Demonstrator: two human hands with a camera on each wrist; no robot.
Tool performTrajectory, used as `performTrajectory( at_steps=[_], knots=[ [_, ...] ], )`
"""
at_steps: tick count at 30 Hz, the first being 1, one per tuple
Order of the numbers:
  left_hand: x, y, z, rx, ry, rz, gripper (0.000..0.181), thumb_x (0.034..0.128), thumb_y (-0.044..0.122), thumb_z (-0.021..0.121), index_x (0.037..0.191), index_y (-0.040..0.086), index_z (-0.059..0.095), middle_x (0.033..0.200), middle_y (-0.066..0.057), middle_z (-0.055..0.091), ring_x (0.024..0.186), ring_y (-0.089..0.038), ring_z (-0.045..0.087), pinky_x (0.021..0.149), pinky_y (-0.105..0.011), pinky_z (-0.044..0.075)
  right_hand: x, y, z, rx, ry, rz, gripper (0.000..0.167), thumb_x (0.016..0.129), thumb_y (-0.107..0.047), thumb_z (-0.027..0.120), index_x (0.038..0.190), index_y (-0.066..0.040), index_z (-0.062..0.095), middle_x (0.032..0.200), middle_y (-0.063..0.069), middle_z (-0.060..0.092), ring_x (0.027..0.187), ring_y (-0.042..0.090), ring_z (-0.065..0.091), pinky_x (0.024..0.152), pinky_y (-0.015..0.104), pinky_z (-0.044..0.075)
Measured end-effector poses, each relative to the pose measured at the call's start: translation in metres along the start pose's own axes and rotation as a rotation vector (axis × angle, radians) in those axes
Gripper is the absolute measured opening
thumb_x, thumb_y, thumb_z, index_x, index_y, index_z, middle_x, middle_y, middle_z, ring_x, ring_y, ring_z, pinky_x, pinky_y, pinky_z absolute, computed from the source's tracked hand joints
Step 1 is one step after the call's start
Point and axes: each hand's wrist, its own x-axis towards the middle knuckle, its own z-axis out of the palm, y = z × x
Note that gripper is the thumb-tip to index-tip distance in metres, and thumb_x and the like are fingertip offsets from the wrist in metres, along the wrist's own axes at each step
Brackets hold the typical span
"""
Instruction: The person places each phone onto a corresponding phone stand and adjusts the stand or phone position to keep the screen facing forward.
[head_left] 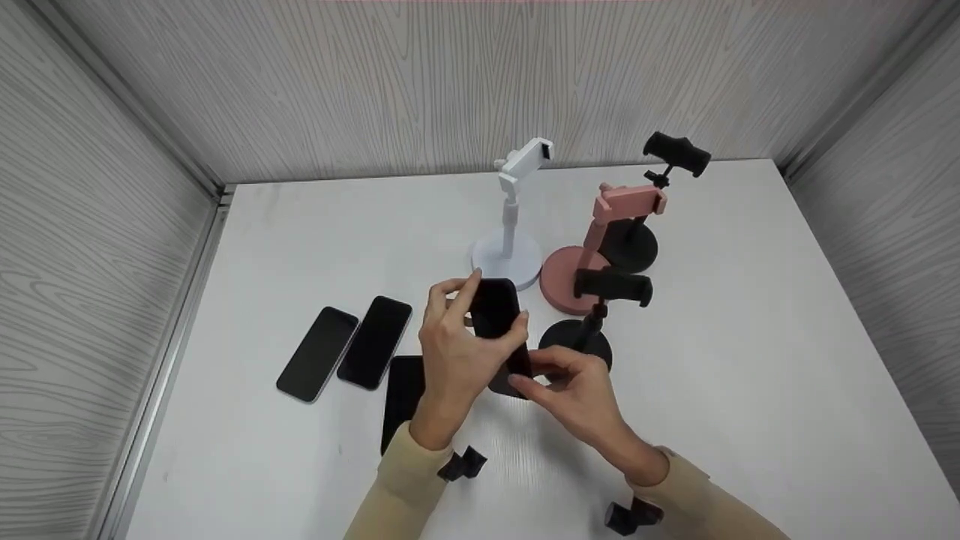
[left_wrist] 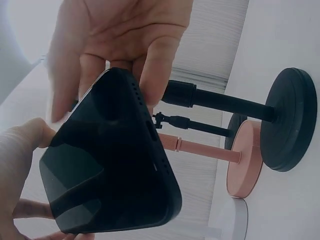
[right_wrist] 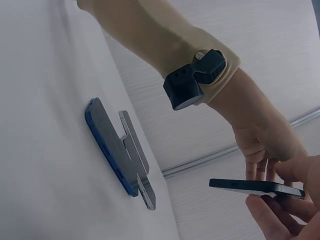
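Both hands are on it now: the left hand (head_left: pixel 454 351) has thumb and fingers clamped across the long edges of a slim black glass-faced phone (head_left: pixel 493 306), while the right hand (head_left: pixel 579 394) pinches its lower edge between thumb and fingers. The phone is up in the air, above the table, tilted, and touching none of the stands.

Just beyond, the front black round-based stand (head_left: pixel 592 324) is nearest the right hand, its clamp bare. Behind it, the pink plastic stand (head_left: pixel 595 236), the white plastic stand (head_left: pixel 511 214) and the rear black stand (head_left: pixel 631 247), all upright, with no phone in any holder!

Out to the left, two dark-screened phones (head_left: pixel 375 343) lie side by side on the white table (head_left: pixel 750 337), and a third black-screened device (head_left: pixel 403 396) is partly hidden by the left wrist. My tally: one device picked up, three lying flat, none mounted.
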Motion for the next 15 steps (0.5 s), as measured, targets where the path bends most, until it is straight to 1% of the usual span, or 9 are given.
performTrajectory(
  at_steps=[4, 8, 12, 15],
  knots=[
    [0.0, -0.001, -0.001, -0.013, 0.001, 0.001, 0.071, 0.0747, 0.035, 0.095, 0.132, -0.001, 0.072, 0.116, -0.02, 0.065, 0.08, -0.022, 0.066, 0.068, -0.032, 0.063, 0.001, 0.003, 0.001, -0.017, 0.038, -0.034, 0.017, 0.086, 0.002, 0.083, 0.102, -0.003, 0.082, 0.091, 0.014, 0.081, 0.08, 0.006, 0.077, 0.065, 0.023, 0.064],
    [0.002, -0.002, -0.005, -0.072, -0.027, -0.025, 0.067, 0.0784, 0.039, 0.093, 0.13, 0.002, 0.073, 0.115, -0.017, 0.064, 0.087, -0.02, 0.068, 0.069, -0.027, 0.063, 0.002, 0.006, -0.001, -0.002, 0.047, -0.082, 0.014, 0.087, 0.003, 0.082, 0.101, -0.001, 0.081, 0.088, 0.016, 0.08, 0.077, 0.006, 0.076, 0.064, 0.022, 0.064],
    [0.005, -0.004, -0.011, -0.171, -0.079, -0.075, 0.06, 0.0851, 0.033, 0.089, 0.133, 0.004, 0.071, 0.116, -0.014, 0.065, 0.088, -0.019, 0.068, 0.07, -0.026, 0.064, 0.002, 0.009, -0.005, 0.013, 0.04, -0.093, 0.014, 0.088, 0.002, 0.082, 0.102, 0.0, 0.081, 0.088, 0.017, 0.08, 0.077, 0.005, 0.076, 0.065, 0.023, 0.064],
    [0.006, -0.006, -0.017, -0.257, -0.128, -0.134, 0.059, 0.0885, 0.029, 0.086, 0.138, 0.004, 0.066, 0.12, -0.015, 0.067, 0.089, -0.02, 0.07, 0.071, -0.026, 0.065, 0.002, 0.011, -0.01, 0.013, 0.031, -0.083, 0.015, 0.088, 0.001, 0.081, 0.103, -0.001, 0.081, 0.089, 0.017, 0.08, 0.078, 0.005, 0.076, 0.066, 0.023, 0.064]
  ],
)
